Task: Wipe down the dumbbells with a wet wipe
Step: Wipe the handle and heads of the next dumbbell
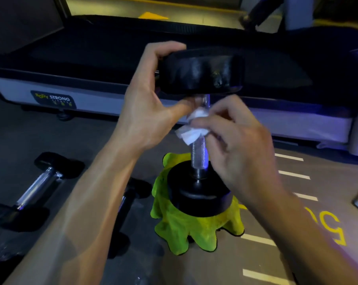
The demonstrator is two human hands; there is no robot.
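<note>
One head-worn camera looks forward and down, close over both forearms.
</note>
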